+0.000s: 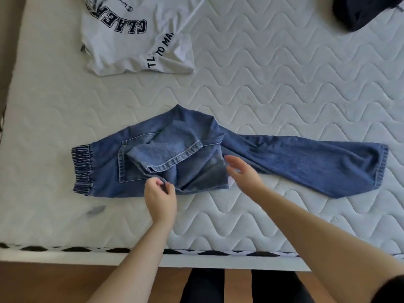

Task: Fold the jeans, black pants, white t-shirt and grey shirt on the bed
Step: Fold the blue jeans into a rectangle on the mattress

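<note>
Two hands reach over the bed [284, 101]. Your left hand [160, 196] curls at the near edge of the jeans [284, 158], pinching the denim. Your right hand [242, 171] hovers with fingers spread, holding nothing, beside the bunched middle of the jeans lying crosswise.

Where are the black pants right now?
In the head view, the black pants lie bunched at the mattress's far right corner, partly cut off by the frame, well beyond the jeans and across from the white t-shirt.
</note>
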